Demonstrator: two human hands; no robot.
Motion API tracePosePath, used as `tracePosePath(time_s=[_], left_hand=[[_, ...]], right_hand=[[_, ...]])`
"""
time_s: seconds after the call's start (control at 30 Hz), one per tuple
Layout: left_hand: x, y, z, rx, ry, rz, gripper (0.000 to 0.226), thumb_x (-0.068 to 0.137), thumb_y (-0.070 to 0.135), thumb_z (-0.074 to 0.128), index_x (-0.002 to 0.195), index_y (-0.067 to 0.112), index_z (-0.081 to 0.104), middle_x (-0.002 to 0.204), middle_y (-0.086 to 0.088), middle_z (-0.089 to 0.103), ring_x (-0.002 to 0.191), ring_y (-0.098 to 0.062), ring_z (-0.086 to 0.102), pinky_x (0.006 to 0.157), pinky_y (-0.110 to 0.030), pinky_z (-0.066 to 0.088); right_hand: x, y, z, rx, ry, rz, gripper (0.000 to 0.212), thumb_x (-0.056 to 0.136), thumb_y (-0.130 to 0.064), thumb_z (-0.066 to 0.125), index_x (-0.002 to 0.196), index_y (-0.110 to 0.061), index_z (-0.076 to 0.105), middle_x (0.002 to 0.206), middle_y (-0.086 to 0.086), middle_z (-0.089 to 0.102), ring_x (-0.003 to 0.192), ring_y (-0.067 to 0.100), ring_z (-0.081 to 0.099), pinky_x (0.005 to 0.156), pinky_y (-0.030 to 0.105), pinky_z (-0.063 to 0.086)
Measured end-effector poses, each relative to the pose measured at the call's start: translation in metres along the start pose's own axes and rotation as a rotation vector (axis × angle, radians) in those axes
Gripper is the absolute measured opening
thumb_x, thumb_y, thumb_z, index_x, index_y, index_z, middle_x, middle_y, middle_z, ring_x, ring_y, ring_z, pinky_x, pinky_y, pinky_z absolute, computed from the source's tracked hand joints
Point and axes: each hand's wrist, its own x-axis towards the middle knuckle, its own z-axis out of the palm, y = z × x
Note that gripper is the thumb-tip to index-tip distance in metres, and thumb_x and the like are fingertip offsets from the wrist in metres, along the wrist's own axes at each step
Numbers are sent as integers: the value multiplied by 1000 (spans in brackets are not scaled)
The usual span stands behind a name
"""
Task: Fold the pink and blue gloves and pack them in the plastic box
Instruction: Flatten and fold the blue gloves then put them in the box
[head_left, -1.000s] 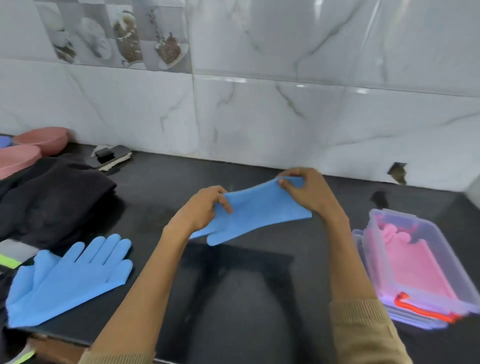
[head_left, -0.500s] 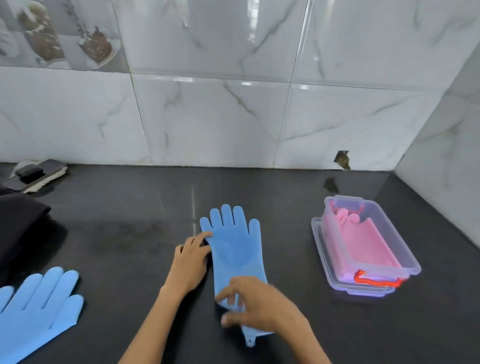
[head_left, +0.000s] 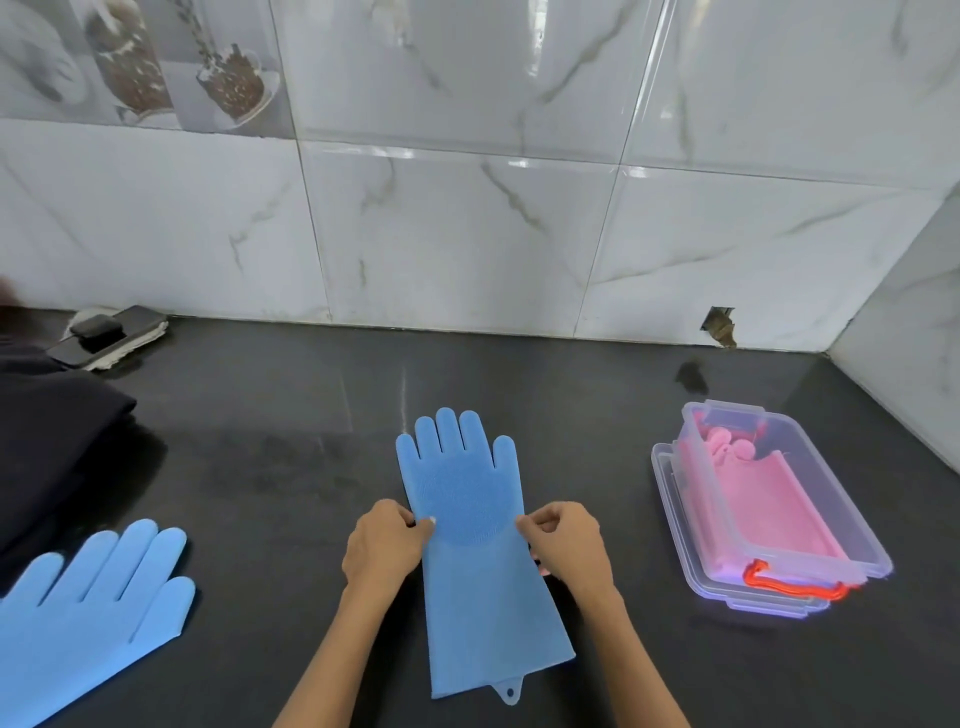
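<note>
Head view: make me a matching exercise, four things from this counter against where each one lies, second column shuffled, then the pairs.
Things
1. centre blue glove
2. second blue glove
3. pink gloves
4. phone

Places
A. inside the plastic box
B. flat on the counter, pinched at its edges by the left hand and the right hand
C. by the wall, far left
D. lower left, untouched

Pairs: 1-B, 2-D, 3-A, 4-C
</note>
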Motion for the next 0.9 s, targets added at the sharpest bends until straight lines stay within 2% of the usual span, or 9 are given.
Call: tracePosePath(time_s=[0.1,0.2,0.33,0.57,0.67,0.73,0.8,0.9], left_hand=[[1,1,-1,-9,78,-34,16,90,20,59,76,13,55,75,-1,56,65,-20,50,54,-27,38],[6,-2,-11,-34,126,-77,11,91,16,56,80,15,56,82,-1,56,75,-23,51,63,-31,40],[20,-14,-29,4,140,-147,8,92,18,57,87,14,62,88,-5,59,79,-25,52,67,-33,41],[27,-29,-39,-55,129,-149,13,92,23,59,96,12,65,101,-9,68,85,-24,58,69,-33,44],[21,-37,-51,-41,279,-169,14,92,26,59,99,14,63,107,-9,65,88,-23,57,71,-35,47],[16,-49,-68,56,398,-259,23,90,27,62,108,13,60,116,-14,58,101,-30,56,80,-42,48],[10,-65,-85,138,445,-391,38,87,28,65,119,10,54,127,-20,48,114,-37,48,90,-48,42],[1,-88,-99,210,458,-567,63,83,33,70,130,2,41,134,-25,40,123,-40,40,97,-49,37]], right_hand=[[-3,-3,10,20,2,6,11,80,-16,63,79,-6,68,75,7,72,67,21,70,54,30,60],[-5,-7,20,36,-66,32,7,78,-14,61,76,-10,67,72,4,72,62,16,71,44,21,54],[-6,-16,39,23,-137,5,6,78,-18,64,79,-14,68,71,2,72,55,11,68,43,19,52],[-3,-24,53,15,-98,-66,7,82,-27,63,77,-23,65,66,-4,71,56,12,69,45,24,56],[-2,-21,53,26,-95,-82,13,86,-35,62,80,-24,62,71,-8,69,56,9,68,42,21,52],[0,-19,52,39,-93,-96,11,88,-34,60,80,-26,60,75,-10,67,59,8,67,41,18,49],[1,-17,51,49,-80,-129,8,88,-31,59,81,-28,59,79,-11,66,65,8,66,43,19,50],[1,-18,54,66,-44,-177,7,87,-31,60,81,-30,59,80,-13,67,71,7,64,62,31,59]])
